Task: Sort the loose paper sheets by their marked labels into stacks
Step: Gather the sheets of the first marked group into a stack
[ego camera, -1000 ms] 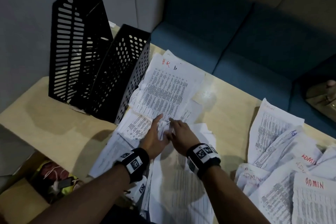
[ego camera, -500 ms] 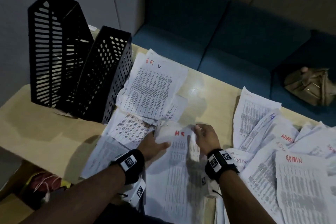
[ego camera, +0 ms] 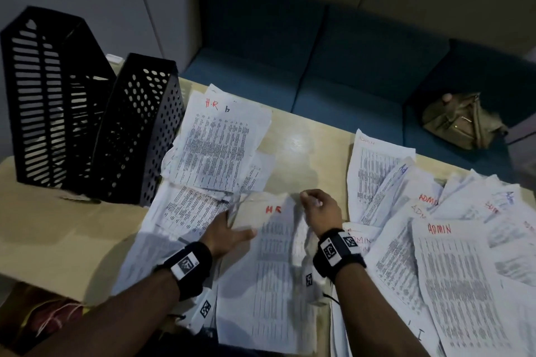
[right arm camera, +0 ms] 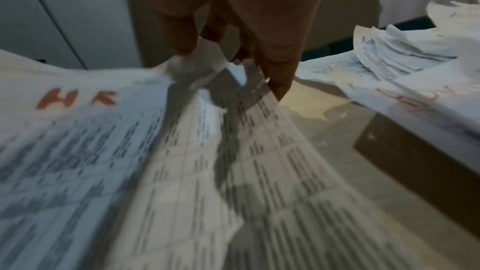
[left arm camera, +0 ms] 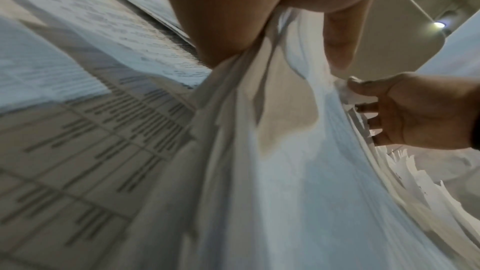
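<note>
A creased printed sheet (ego camera: pixel 272 264) marked "HR" in red lies stretched between my hands at the table's near middle. My left hand (ego camera: pixel 230 224) pinches its left edge, thumb on top. In the left wrist view the sheet (left arm camera: pixel 280 130) runs between thumb and fingers (left arm camera: pixel 337 44). My right hand (ego camera: pixel 311 202) pinches the sheet's top right corner, which also shows in the right wrist view as the hand (right arm camera: pixel 228 69) on the sheet (right arm camera: pixel 161 151). An HR stack (ego camera: pixel 220 142) lies beyond the left hand. ADMIN-marked sheets (ego camera: pixel 441 255) spread out at the right.
Two black perforated file holders (ego camera: pixel 58 95) (ego camera: pixel 139 124) stand at the table's back left. A strip of bare table (ego camera: pixel 298 148) separates the two paper piles. A blue sofa (ego camera: pixel 333 87) with a brown bag (ego camera: pixel 464 122) sits behind the table.
My hands were close together on a crumpled sheet. They have since moved apart and spread it flat, so its red HR mark shows. The view has shifted right.
</note>
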A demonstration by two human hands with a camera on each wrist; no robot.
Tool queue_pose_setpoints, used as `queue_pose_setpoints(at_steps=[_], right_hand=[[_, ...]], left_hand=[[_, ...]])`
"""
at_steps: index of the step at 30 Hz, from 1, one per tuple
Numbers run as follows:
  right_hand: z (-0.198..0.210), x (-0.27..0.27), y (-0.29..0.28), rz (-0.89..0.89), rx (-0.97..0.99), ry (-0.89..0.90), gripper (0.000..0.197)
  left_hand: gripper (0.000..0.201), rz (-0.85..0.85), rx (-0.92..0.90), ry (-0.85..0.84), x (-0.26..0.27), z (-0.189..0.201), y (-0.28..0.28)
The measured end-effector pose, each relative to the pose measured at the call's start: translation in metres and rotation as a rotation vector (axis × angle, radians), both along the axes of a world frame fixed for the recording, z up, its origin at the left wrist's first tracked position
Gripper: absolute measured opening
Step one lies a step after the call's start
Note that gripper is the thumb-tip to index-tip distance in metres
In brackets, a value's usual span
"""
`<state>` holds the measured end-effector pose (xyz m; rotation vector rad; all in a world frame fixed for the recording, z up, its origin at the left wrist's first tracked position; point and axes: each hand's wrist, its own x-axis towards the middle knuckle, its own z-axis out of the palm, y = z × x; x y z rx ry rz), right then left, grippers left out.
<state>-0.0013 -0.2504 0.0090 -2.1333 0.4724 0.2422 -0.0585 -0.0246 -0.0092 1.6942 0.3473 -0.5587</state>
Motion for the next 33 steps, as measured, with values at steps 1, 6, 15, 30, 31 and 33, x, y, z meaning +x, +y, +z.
queue_pose_setpoints(at_steps=[1, 6, 15, 30, 31, 33], right_hand=[[-0.003, 0.001, -0.001, 0.003, -0.014, 0.018, 0.017], [-0.012, 0.000, -0.003, -0.084, -0.024, 0.058, 0.022], [-0.020, -0.006, 0.005, -0.118, 0.226, 0.205, 0.039], [-0.016, -0.045, -0.015, -0.111, 0.191, 0.033, 0.033], [-0.019, -0.044, -0.020, -0.163, 0.162, 0.031, 0.042], [-0.022, -0.044, -0.031, -0.246, 0.119, 0.036, 0.055]], left_hand=[[0.025, 0.015, 0.007, -0.012, 0.000, 0.001, -0.001], [0.038, 0.133, -0.014, 0.026, 0.000, -0.004, -0.004], [0.041, 0.111, 0.013, 0.054, -0.012, -0.017, -0.009], [0.033, 0.246, 0.214, -0.270, 0.063, 0.005, 0.020], [0.041, 0.198, 0.368, -0.330, 0.068, -0.001, 0.028], [0.058, 0.006, 0.693, -0.334, 0.070, -0.016, 0.046]])
